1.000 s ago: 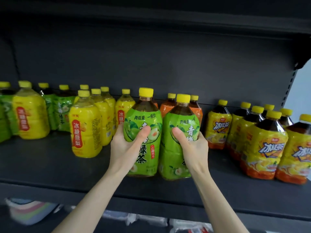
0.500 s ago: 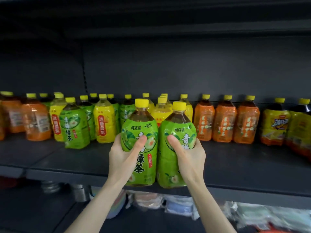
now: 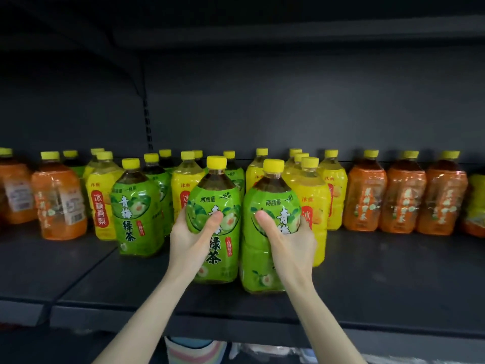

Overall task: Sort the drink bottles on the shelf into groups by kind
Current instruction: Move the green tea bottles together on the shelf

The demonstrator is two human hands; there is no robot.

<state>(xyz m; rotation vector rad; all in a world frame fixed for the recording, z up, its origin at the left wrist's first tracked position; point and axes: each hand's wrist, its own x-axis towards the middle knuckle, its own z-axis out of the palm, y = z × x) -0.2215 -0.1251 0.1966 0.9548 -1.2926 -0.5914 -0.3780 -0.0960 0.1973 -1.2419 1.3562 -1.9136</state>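
Observation:
My left hand (image 3: 193,239) grips a green-labelled tea bottle (image 3: 216,200) with a yellow cap. My right hand (image 3: 288,240) grips a second green tea bottle (image 3: 267,269) of the same kind right beside it. Both bottles are upright over the front of the dark shelf (image 3: 393,285); whether they touch it is unclear. Another green tea bottle (image 3: 137,214) stands just to their left. Yellow-labelled bottles (image 3: 313,195) stand behind and to the right, with more green ones mixed in behind. Three orange-labelled bottles (image 3: 401,200) line the right side, and other orange bottles (image 3: 56,200) stand at the far left.
The shelf's back wall (image 3: 288,101) is dark, with a slotted upright (image 3: 148,119) left of centre. A seam between two shelf boards (image 3: 86,274) runs at lower left. Soft packages (image 3: 194,348) lie on the level below. A yellow-orange bottle (image 3: 476,206) shows at the right edge.
The view has moved left along the shelf and closer. Both hands still hold the two green bottles, carried leftward toward the mixed green and yellow group.

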